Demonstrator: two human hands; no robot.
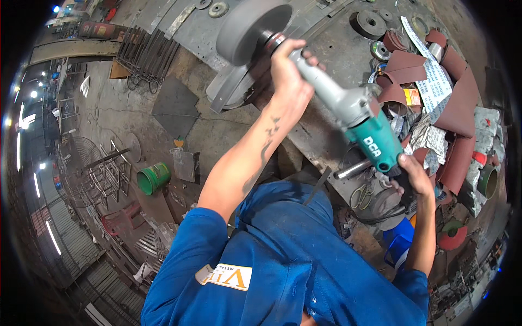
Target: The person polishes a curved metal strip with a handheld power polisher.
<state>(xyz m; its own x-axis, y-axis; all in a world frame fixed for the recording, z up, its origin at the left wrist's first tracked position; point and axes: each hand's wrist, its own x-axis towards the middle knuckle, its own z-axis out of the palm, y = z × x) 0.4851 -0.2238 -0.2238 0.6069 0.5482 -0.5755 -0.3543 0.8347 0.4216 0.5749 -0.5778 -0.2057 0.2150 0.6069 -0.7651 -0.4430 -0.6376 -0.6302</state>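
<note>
A straight grinder (361,117) with a long grey neck and a teal motor body is held slantwise in front of me. My left hand (291,70) wraps round the neck close to its front end. My right hand (417,174) grips the rear end, the thumb on top and the other fingers partly hidden behind the tool. At the front end is a thick grey wheel (253,30), slightly blurred. Under that wheel, a grey metal piece with a flat bar (225,89) lies at the bench edge. A dark cord (380,217) runs below my right hand.
The metal bench (331,46) carries loose wheels (370,24) and a heap of brown abrasive sheets (457,108) at the right. Scissors (360,196) and a metal tube (352,169) lie near its front edge. A green bucket (154,178) and metal rods (144,54) are at left.
</note>
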